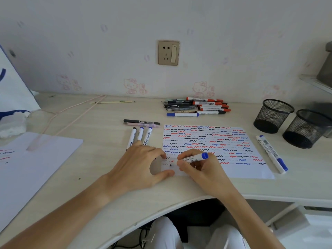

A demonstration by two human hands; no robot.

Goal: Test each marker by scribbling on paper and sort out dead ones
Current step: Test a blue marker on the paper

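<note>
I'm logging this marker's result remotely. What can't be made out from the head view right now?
- Marker tip: hidden behind the right hand fingers, so fresh ink can't be judged.
- Paper near-left corner: covered by both hands; the left hand rests on it.
- Labels on the markers: too small to read.
- Cups: mesh and angle hide the insides.
- Second sheet: cut off at the left edge.

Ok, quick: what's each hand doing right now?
Left hand: open, fingers pressing the scribble paper flat.
Right hand: fingers gripping a blue-capped marker, tip on the paper.
</note>
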